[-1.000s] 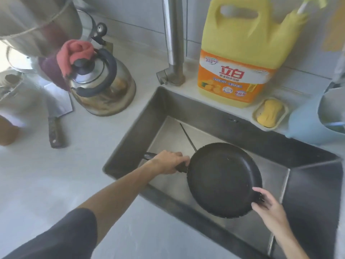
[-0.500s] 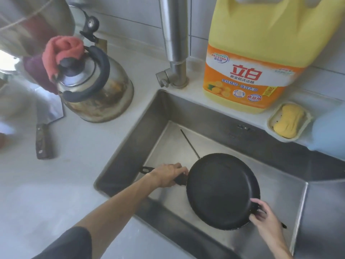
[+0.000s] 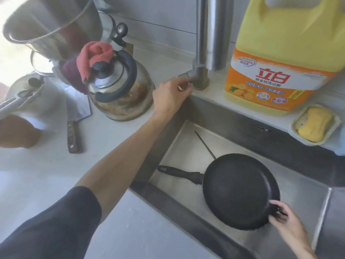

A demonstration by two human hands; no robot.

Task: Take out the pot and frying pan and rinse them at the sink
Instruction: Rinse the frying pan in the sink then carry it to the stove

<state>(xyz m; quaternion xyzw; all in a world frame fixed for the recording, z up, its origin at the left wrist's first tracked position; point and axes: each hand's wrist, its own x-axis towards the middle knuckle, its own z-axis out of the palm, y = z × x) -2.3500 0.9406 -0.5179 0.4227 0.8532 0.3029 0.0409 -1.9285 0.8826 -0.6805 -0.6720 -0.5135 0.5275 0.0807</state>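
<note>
Our right hand [image 3: 285,219] pinching the near rim of the round matte-black frying pan [image 3: 240,191] lying in the brushed-steel sink [image 3: 188,113], our left hand [image 3: 170,94] curled around the steel faucet [image 3: 202,40] lever [image 3: 183,76]

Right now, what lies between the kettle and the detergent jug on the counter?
In the head view, the faucet base stands between the kettle and the detergent jug, with the left hand on its handle.

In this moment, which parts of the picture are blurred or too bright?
Head view: the steel pot at top left is smeared by blur; the far left edge is washed out by strong light; the frying pan and detergent jug stay fairly sharp; wide-angle bending tilts the faucet.
</note>
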